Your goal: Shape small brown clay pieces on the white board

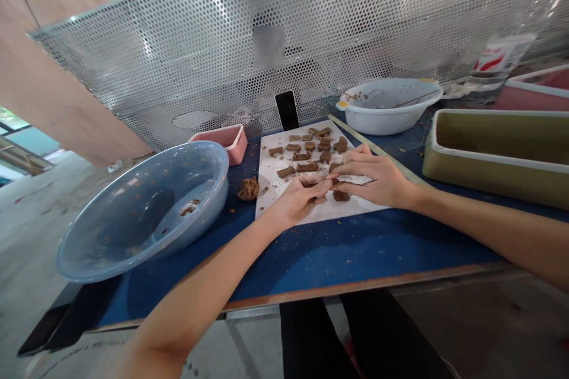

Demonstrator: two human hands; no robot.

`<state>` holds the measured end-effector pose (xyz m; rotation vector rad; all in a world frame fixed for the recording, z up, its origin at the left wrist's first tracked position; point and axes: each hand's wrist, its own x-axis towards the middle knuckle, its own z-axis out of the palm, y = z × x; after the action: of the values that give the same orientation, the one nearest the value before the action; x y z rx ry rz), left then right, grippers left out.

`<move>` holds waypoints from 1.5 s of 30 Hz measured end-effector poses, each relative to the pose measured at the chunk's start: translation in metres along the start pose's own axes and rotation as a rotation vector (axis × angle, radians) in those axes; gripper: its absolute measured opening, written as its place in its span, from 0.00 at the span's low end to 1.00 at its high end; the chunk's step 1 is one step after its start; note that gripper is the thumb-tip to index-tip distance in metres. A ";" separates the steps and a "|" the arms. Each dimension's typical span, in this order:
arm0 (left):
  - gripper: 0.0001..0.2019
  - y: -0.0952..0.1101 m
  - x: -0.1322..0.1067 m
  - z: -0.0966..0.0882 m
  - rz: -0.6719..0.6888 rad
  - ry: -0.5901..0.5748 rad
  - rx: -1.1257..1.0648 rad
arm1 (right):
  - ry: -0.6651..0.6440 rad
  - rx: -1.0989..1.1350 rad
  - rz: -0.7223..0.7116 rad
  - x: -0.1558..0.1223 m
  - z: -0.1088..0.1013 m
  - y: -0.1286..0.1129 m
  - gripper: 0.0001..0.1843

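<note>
Brown clay pieces (306,166) lie on the white flat board (276,192). The blue plastic basin (142,213) sits to its left, and the white round bowl (391,108) behind to the right.

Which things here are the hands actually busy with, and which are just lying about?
In use: left hand, right hand, white board, brown shaped pieces.
Lying about: brown lump, blue basin, pink box, phone, white basin, green tray.

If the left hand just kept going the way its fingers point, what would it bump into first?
The right hand. The left hand points forward and right across the white board, and its fingertips already look to meet the right fingers; depth is unclear, but nothing lies between.
</note>
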<state>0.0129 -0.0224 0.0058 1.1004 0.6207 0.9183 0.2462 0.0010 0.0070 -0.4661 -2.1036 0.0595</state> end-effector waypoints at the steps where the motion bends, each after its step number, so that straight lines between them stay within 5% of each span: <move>1: 0.29 0.000 0.000 0.000 0.003 -0.002 -0.003 | 0.001 -0.005 -0.008 0.000 -0.001 0.000 0.11; 7: 0.27 0.002 0.001 -0.002 0.020 0.030 -0.001 | -0.070 -0.056 0.044 -0.002 -0.005 0.004 0.20; 22: 0.22 0.002 0.004 -0.010 0.011 0.069 -0.089 | -0.050 -0.077 0.041 0.000 -0.003 0.006 0.09; 32: 0.26 -0.001 0.006 -0.012 0.006 0.135 -0.121 | -0.236 -0.056 0.077 0.003 -0.010 0.006 0.27; 37: 0.23 0.001 0.006 -0.012 0.008 0.181 -0.119 | -0.320 -0.117 0.141 0.005 -0.013 0.007 0.20; 42: 0.22 0.002 0.007 -0.014 -0.007 0.214 -0.133 | -0.560 -0.204 0.008 0.003 -0.013 0.008 0.17; 45: 0.22 0.001 0.008 -0.015 -0.012 0.215 -0.129 | -0.573 -0.249 -0.051 0.000 -0.010 0.008 0.13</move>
<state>0.0044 -0.0088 0.0019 0.8887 0.7327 1.0595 0.2576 0.0072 0.0104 -0.5939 -2.7026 -0.1141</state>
